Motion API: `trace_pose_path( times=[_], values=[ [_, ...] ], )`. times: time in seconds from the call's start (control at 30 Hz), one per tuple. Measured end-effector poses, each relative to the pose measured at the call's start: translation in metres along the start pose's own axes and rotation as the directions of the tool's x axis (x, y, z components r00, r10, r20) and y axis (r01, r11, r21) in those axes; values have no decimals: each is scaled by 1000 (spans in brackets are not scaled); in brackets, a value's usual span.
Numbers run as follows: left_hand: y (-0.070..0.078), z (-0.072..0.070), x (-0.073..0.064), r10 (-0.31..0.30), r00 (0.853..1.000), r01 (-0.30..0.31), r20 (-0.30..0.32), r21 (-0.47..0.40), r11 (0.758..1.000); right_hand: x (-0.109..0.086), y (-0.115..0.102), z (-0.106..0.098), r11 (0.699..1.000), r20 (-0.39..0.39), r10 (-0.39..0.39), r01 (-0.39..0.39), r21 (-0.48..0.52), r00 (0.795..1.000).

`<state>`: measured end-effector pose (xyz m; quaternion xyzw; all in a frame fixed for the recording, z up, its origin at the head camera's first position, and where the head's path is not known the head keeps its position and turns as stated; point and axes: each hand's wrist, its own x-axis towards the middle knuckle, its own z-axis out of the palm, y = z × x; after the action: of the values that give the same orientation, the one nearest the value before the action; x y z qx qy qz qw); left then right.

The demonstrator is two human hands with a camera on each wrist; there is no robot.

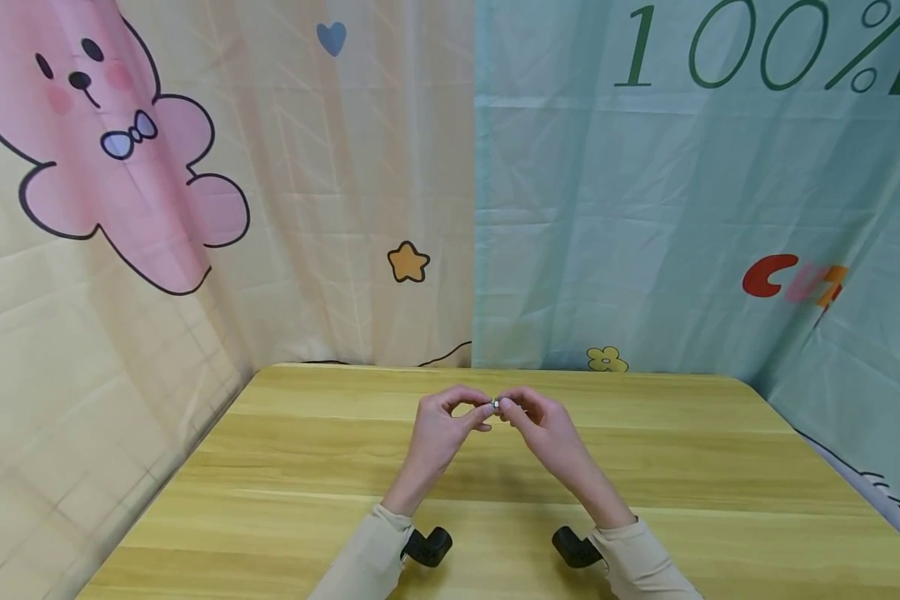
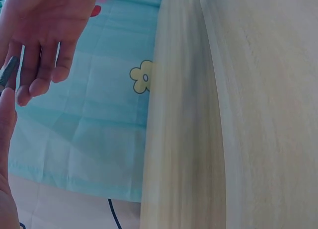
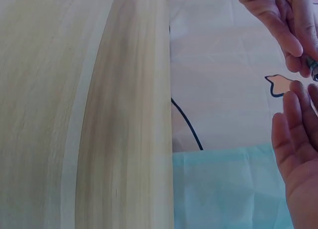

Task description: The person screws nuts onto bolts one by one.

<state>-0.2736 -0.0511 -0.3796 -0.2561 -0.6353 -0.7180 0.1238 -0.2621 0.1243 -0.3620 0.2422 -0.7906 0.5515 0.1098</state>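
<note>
A small metal bolt (image 1: 496, 405) is between the two hands, above the far half of the table. My left hand (image 1: 442, 429) pinches it with thumb and forefinger, coming from the left. From the right, the thumb and forefinger of my right hand (image 1: 543, 425) pinch it too, the fingertips of both hands nearly meeting. In the left wrist view the threaded shaft of the bolt (image 2: 9, 71) points toward the right palm, above the left thumb. Part of the bolt (image 3: 312, 64) shows at the left fingertips in the right wrist view; fingers hide the rest.
The hands are over a light wooden table (image 1: 270, 492). Printed curtains (image 1: 330, 167) hang along its back and sides. A dark curved piece (image 1: 429, 547) sticks out by the left cuff, and another dark piece (image 1: 576, 547) by the right cuff.
</note>
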Motion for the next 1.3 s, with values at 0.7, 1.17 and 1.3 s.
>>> trace_pose_path(
  times=[0.7,1.17,1.3],
  values=[
    [0,-1,0,12,1000,-12,2,18,1000,-5,-24,-2,999,44,-28,29,-26,999],
    [-1,-2,1,5,1000,-4,-9,32,999,3,17,1,998,12,-56,56,23,998],
    [-1,-2,1,10,1000,-10,-6,24,1000,3,18,0,993,19,-110,109,51,994]
  ],
)
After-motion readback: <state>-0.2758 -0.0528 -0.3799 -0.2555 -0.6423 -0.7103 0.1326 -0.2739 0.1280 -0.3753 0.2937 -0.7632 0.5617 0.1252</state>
